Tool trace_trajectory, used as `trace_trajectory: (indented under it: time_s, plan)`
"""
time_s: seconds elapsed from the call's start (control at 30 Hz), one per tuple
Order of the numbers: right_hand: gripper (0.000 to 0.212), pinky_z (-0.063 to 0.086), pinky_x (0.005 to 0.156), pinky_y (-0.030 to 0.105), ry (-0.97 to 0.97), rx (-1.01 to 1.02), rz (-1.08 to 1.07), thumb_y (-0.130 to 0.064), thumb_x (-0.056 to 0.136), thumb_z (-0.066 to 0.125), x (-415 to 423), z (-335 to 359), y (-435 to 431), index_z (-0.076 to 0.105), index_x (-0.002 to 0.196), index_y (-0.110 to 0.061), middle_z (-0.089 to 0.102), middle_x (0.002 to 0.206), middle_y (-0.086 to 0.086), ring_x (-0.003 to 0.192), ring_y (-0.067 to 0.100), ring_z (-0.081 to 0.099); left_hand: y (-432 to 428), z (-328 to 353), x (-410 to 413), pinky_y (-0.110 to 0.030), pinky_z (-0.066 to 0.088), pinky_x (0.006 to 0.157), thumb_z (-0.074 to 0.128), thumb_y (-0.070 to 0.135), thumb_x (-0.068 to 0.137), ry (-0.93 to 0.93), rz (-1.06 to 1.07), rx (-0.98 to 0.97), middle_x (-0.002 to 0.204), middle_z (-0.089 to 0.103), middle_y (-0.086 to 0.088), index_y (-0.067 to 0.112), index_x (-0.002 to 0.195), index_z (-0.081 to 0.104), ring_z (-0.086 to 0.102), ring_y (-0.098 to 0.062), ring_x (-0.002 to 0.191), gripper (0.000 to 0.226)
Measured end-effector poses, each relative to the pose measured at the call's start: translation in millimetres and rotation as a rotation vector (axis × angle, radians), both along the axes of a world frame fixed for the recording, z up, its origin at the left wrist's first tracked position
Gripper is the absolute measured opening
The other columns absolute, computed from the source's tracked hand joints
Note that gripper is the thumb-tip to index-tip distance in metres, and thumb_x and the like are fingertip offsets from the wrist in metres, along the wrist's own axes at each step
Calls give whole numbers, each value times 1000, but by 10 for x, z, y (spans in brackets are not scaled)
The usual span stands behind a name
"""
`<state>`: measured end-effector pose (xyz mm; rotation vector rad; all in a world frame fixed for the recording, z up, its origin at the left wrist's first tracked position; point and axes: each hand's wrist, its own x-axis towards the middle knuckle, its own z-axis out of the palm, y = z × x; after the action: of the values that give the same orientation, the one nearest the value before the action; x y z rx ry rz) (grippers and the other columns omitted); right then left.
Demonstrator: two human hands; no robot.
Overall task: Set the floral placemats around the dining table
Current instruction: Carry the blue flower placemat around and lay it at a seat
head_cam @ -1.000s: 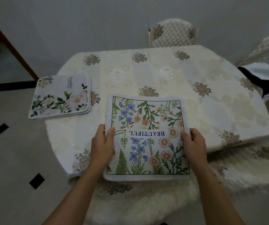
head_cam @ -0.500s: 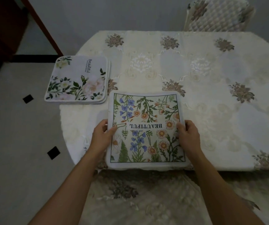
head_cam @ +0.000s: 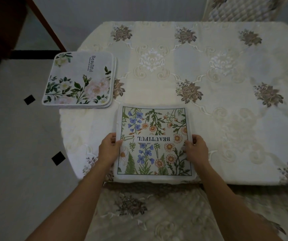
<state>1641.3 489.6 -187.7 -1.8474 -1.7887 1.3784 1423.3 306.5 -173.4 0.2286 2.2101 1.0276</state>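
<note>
A square placemat (head_cam: 154, 141) printed with blue and orange wildflowers and the upside-down word BEAUTIFUL lies at the near edge of the dining table (head_cam: 226, 119). My left hand (head_cam: 109, 148) grips its left edge, thumb on top. My right hand (head_cam: 196, 150) grips its right edge the same way. A small stack of placemats (head_cam: 80, 80) with white and pink roses sits at the table's left corner, partly overhanging the edge.
The table wears a cream embroidered cloth that hangs down in front of me. A quilted chair (head_cam: 240, 9) stands at the far side. Dark wooden furniture (head_cam: 9, 23) is at the upper left. Tiled floor (head_cam: 18, 136) lies to the left.
The wildflower placemat has come down flatter onto the table's near edge between my hands. My view has moved closer and to the left.
</note>
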Motion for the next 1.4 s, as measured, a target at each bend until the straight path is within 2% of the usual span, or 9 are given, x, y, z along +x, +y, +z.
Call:
trace_trajectory:
  time_s: [0.4, 0.57, 0.77, 0.87, 1.0, 1.1, 1.2, 1.3, 1.4]
  plan:
    - [44, 55, 91, 50, -57, 26, 54, -6, 89, 58, 23, -86, -31, 56, 132, -12, 65, 119, 10, 105, 28, 63, -38, -23, -23, -17, 45, 65, 63, 14, 94, 174, -54, -95, 96, 65, 2, 13, 111, 62, 62, -14, 85, 17]
    - [49, 54, 92, 43, -69, 73, 53, -6, 89, 63, 34, -106, -27, 53, 136, -11, 65, 120, 11, 106, 27, 63, -45, -78, -53, -35, 56, 78, 69, 19, 90, 279, -127, -164, 93, 68, 2, 17, 103, 63, 66, -18, 86, 15]
    - [43, 53, 94, 42, -76, 143, 57, -13, 88, 68, 109, -220, -92, 59, 130, -14, 66, 116, 8, 107, 25, 63, 40, -37, -281, -33, 49, 75, 73, 26, 87, 226, -298, -362, 95, 64, -1, 15, 107, 56, 61, -21, 90, 28]
    - [48, 49, 96, 42, -216, 402, 149, -8, 85, 70, 87, -224, -131, 57, 132, -7, 52, 127, 16, 113, 31, 52, 126, 5, -310, -36, 50, 75, 71, 29, 86, 423, -469, -521, 103, 61, -4, 15, 117, 50, 58, -24, 92, 39]
    - [47, 47, 104, 50, -191, 664, 444, -14, 89, 66, -257, -274, -299, 54, 134, -10, 39, 149, 17, 135, 35, 41, 385, -151, -7, -34, 47, 93, 63, 23, 87, 705, -554, -211, 125, 52, -2, 22, 125, 51, 46, -17, 111, 40]
    - [55, 28, 118, 49, -229, 655, 662, -31, 99, 51, -625, -425, -437, 40, 148, -11, 27, 161, 13, 149, 33, 23, 520, -429, 223, -43, 24, 119, 52, 37, 93, 763, -755, -135, 158, 30, -1, 27, 146, 38, 25, -18, 145, 56]
    - [62, 15, 122, 49, -344, 693, 841, -43, 105, 28, -645, -558, -434, 15, 158, -15, 8, 166, 8, 153, 26, 3, 466, -636, 268, -45, 7, 124, 26, 46, 101, 827, -889, -213, 166, 4, 3, 31, 157, 11, -1, -15, 153, 60]
    - [73, 5, 124, 44, -413, 693, 902, -57, 102, 24, -426, -573, -296, 2, 159, -18, -3, 167, 6, 153, 21, -8, 382, -685, 177, -41, 1, 124, 26, 50, 101, 855, -879, -204, 166, -1, 3, 30, 157, 6, -6, -15, 152, 63]
    - [76, 8, 124, 45, -451, 680, 886, -58, 101, 27, -258, -549, -157, 2, 159, -15, -3, 167, 8, 153, 20, -8, 287, -690, 134, -39, 3, 124, 30, 48, 101, 850, -835, -198, 166, 2, 1, 28, 158, 9, -6, -15, 152, 64]
